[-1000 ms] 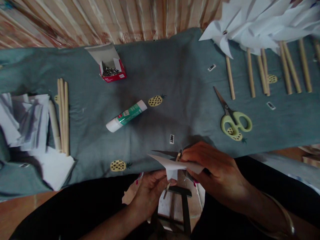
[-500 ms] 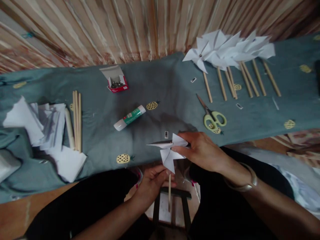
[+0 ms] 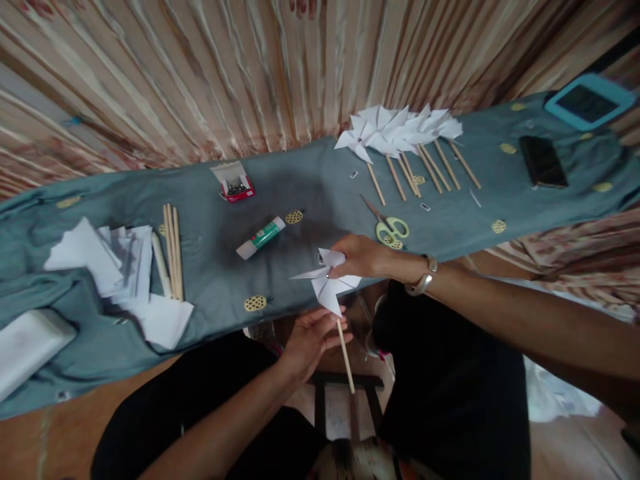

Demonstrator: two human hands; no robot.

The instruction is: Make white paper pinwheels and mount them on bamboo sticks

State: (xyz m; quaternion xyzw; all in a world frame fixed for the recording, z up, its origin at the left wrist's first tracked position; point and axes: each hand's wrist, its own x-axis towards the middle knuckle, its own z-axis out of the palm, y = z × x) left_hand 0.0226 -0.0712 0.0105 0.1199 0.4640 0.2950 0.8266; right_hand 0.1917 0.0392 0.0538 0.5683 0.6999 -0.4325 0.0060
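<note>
My right hand (image 3: pixel 363 257) pinches the head of a white paper pinwheel (image 3: pixel 325 283) at the near edge of the grey-green cloth (image 3: pixel 310 193). The pinwheel's wooden stick (image 3: pixel 345 357) hangs down toward my lap. My left hand (image 3: pixel 309 337) sits just below the paper, fingers spread, beside the stick and not gripping it. A bangle shows on my right wrist.
Several finished pinwheels (image 3: pixel 400 130) lie at the back right, with green scissors (image 3: pixel 391 230) near them. A glue stick (image 3: pixel 261 238), a red box of pins (image 3: pixel 235 183), loose sticks (image 3: pixel 173 250) and paper squares (image 3: pixel 107 257) lie to the left. A phone (image 3: pixel 543 162) and tablet (image 3: pixel 590 100) rest far right.
My right hand has lifted the pinwheel up and away from my lap. My left hand has let go of the stick and opened. The view has pulled back.
</note>
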